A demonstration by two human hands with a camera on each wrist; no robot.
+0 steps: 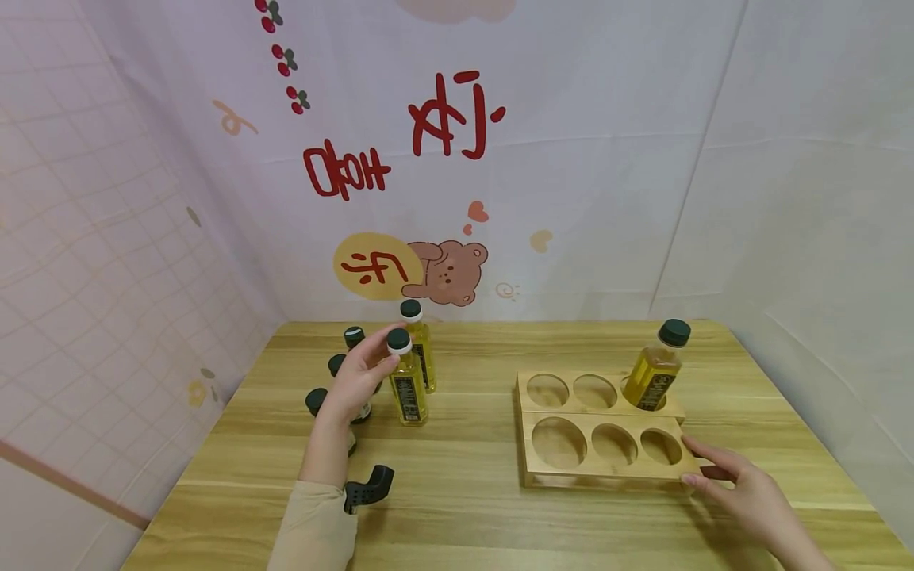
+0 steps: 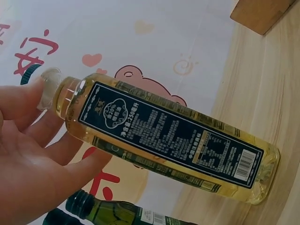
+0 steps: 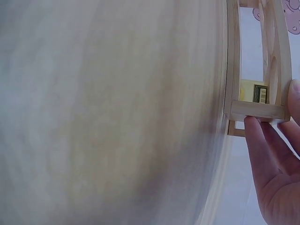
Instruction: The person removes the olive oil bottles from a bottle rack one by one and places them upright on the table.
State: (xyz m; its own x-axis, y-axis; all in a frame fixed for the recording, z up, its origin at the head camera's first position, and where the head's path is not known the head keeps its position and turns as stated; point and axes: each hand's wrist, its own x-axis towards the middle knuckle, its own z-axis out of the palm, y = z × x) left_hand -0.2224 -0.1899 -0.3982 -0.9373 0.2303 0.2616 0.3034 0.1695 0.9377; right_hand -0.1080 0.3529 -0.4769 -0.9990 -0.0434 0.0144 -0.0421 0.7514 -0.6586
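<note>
My left hand (image 1: 359, 375) grips an oil bottle (image 1: 408, 392) with a dark green cap by its neck, just below the cap. The left wrist view shows the thumb and fingers about the neck of this clear bottle (image 2: 173, 133), its dark printed label facing the camera. Whether its base touches the table cannot be told. At the right, my right hand (image 1: 743, 488) holds the near right corner of a two-tier wooden bottle rack (image 1: 593, 411), with the thumb at the front. One oil bottle (image 1: 653, 377) sits in the rack's back right hole; the other holes hold nothing.
Another yellow oil bottle (image 1: 424, 357) stands right behind the held one. Several dark-capped bottles (image 1: 316, 400) stand left of my left hand, partly hidden by it. A black curved piece (image 1: 370, 488) sits at the left sleeve. A printed cloth (image 1: 571, 182) hangs behind the wooden table (image 1: 457, 507).
</note>
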